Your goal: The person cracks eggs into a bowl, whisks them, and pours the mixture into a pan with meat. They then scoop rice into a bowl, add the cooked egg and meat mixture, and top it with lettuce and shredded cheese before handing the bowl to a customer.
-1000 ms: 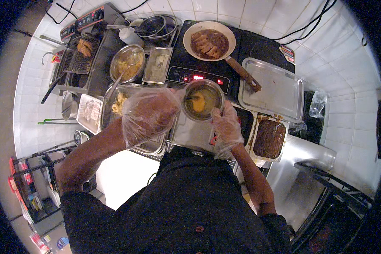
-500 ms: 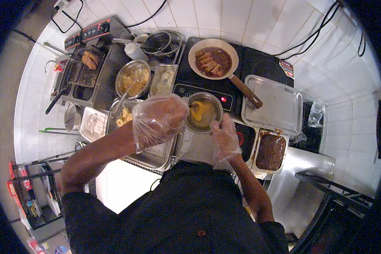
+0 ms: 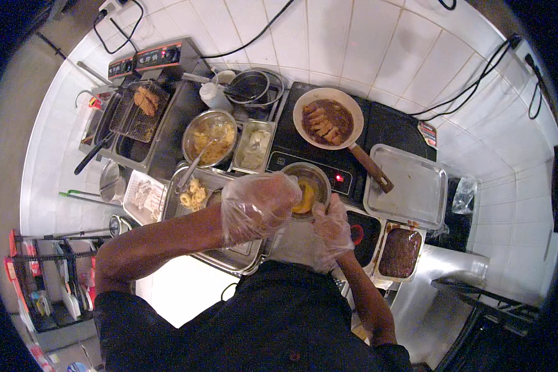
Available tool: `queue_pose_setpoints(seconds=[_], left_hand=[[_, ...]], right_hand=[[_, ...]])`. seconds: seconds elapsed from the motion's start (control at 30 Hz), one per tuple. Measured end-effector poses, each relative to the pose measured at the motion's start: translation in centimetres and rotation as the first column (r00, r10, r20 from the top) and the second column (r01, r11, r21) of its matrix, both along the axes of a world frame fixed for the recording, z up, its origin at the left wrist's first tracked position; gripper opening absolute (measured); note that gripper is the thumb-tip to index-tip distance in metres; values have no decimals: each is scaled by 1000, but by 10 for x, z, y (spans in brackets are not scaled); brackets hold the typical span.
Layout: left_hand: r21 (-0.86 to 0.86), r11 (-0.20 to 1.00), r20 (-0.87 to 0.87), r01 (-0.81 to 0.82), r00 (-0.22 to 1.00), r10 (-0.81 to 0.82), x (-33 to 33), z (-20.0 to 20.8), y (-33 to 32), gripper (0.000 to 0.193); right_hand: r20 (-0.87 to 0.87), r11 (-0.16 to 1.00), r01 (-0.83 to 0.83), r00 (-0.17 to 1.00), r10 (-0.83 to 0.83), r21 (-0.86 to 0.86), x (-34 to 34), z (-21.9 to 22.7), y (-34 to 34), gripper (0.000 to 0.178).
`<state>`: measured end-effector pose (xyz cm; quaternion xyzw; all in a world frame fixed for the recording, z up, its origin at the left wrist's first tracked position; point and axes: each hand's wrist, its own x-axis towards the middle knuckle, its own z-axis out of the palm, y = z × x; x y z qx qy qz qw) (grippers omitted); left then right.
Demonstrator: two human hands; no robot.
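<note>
In front of the induction cooker (image 3: pixel 319 170), a round metal bowl (image 3: pixel 328 183) holds yellow beaten egg (image 3: pixel 310 195). Its right rim is gripped by my right hand (image 3: pixel 333 229), which wears a clear plastic glove. My left hand (image 3: pixel 260 201), in a similar loose glove, is closed at the bowl's left edge, palm turned down. Whatever its fingers hold is hidden beneath the hand. Behind the bowl, a pale frying pan (image 3: pixel 299 121) with a wooden handle contains sliced breaded cutlet (image 3: pixel 322 126) in brown sauce.
A metal tray (image 3: pixel 409 189) and a container of dark sauce (image 3: pixel 400 251) lie to the right. On the left are a mixing bowl (image 3: pixel 188 137) with a spoon, a container of pale food (image 3: pixel 254 149), a white basket (image 3: pixel 144 195) and a fryer basket (image 3: pixel 130 121) holding fried cutlet.
The whole view has shifted, so the counter sits lower in the picture. My left hand now covers more of the bowl's left side. My right hand keeps its grip on the rim.
</note>
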<state>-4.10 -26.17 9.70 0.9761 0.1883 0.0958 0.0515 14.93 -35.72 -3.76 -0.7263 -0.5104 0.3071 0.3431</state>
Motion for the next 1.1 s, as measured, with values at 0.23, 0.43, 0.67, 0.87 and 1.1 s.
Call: queue_pose_setpoints(seconds=[0.23,0.43,0.67,0.87,1.1], left_hand=[[-976,183,185,122,904,386,-32,-1,-5,27],[-685,727,240,43,956,170,-31,8,1,22],[-526,797,-377,-296,921,93,-5,50,3,33],[-898,361,-108,-252,921,375,-27,6,-3,22],[-867,498,171,-29,920,351,-38,4,5,19]], right_hand=[[-50,999,21,999,-20,31,-6,-21,5,21],[-261,997,-31,964,49,72,-6,-41,8,16],[-100,993,2,995,10,117,-15,-57,14,16],[-59,989,2,998,7,146,-13,-38,16,19],[-135,999,-28,990,32,31,-11,-35,18,17]])
